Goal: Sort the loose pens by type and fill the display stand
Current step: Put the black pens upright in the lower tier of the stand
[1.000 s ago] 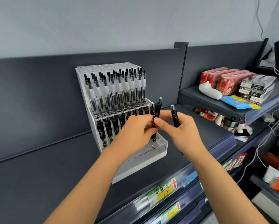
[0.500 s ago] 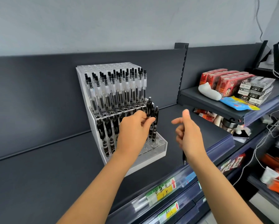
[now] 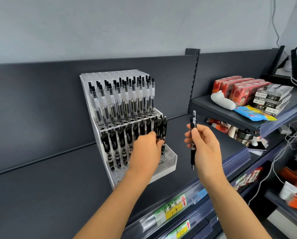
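A white stepped display stand (image 3: 168, 165) sits on the dark shelf. Its upper tiers hold several clear pens with black caps (image 3: 125, 99). The lower tier holds several black grip pens (image 3: 113, 144). My left hand (image 3: 145, 149) is at the right end of the lower tier, fingers curled round black pens (image 3: 161, 130) standing there. To the right of the stand, my right hand (image 3: 204, 144) holds one black click pen (image 3: 193, 140) upright, tip down, pinched between thumb and fingers.
The dark shelf (image 3: 49, 178) stretches left of the stand, with price labels (image 3: 170, 210) on its front edge. At the right, a higher shelf (image 3: 230, 116) carries red boxes (image 3: 237, 88), grey boxes and a blue packet. White cables (image 3: 292, 131) hang at far right.
My left hand has carried black pens from mid-air down into the stand's lower right end. My right hand turned and raised its pen upright, away from the left hand.
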Tool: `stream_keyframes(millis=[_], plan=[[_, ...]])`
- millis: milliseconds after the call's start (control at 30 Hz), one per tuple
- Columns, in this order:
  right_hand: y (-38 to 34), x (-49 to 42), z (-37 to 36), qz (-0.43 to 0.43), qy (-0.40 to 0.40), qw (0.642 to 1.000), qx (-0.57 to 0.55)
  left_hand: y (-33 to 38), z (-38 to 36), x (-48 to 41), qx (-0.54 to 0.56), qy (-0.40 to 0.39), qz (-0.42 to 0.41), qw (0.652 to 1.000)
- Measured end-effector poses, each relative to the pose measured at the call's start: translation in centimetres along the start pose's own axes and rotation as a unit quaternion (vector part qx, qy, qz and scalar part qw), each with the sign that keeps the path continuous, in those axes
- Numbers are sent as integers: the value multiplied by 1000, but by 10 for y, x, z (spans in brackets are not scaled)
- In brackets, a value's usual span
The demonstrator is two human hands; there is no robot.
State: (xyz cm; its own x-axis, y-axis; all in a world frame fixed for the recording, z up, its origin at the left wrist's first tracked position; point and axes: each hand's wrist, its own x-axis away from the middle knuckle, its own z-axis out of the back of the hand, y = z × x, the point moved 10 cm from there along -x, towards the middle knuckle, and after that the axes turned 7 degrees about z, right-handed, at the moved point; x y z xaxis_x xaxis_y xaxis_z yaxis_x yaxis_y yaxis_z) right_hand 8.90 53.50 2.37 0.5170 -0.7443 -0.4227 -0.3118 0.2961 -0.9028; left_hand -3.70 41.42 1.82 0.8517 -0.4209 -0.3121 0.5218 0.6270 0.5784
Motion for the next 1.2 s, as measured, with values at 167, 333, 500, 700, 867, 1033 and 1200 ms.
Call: stream_keyframes(millis=[167, 333, 500, 700, 867, 1033, 1200], plan=[[-11, 2, 2, 50, 17, 998, 26, 9, 0, 2, -38, -15, -10, 999], [-17, 7, -7, 63, -9, 997, 34, 11, 9, 4, -111, -39, -34, 992], [-26, 4, -24, 71, -61, 995, 22, 23, 47, 22, 190, -67, -111, 973], [-46, 7, -56, 131, -130, 983, -1, 31, 68, 23, 185, -21, -177, 966], [-40, 4, -57, 136, -113, 983, 49, 21, 64, 18, 139, 42, -173, 974], [-42, 1, -45, 178, -103, 946, 251, -3, 48, 11, 159, 93, -79, 980], [-20, 18, -40, 162, -142, 917, 335, -21, 15, 7, 80, 34, -11, 996]])
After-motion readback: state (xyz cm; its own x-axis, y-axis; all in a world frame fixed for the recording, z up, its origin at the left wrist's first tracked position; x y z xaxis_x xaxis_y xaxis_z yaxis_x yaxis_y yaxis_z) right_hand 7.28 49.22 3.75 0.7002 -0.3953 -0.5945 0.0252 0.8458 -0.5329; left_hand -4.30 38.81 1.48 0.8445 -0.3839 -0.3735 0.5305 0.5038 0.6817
